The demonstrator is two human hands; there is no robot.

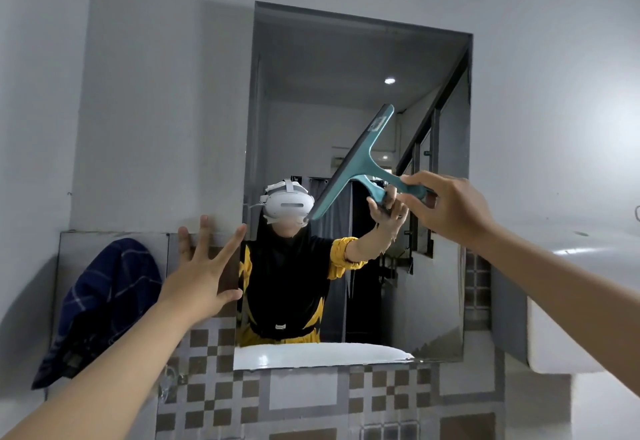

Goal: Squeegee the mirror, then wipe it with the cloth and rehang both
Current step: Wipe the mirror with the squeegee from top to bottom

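Right grip [446,207]: fingers curled round the handle of the teal squeegee [356,162], holding it in front of the upper right part of the mirror [346,69]. Left grip [201,266]: fingers straight and spread wide, holding nothing, fingertips at the mirror's lower left edge, as if steadying it; actual contact cannot be confirmed.

Mirror: a tall rectangular pane on the grey wall [156,93], above a band of checkered tiles [214,391]; a white basin rim shows reflected along its lower edge.

Cloth [100,304]: dark blue check, hanging on the wall to the left of the mirror, just beside and below the left grip, untouched.

Squeegee: the blade's long axis runs on a diagonal, upper end toward the mirror's right side, lower end toward its centre. The handle points down and right into the right grip. Whether the blade edge touches the glass cannot be told.

Key relation: the blade lies up and left of the right grip, tilted rather than level. The coming stroke probably calls for squaring the blade to the pane. The left grip is nearer the cloth.
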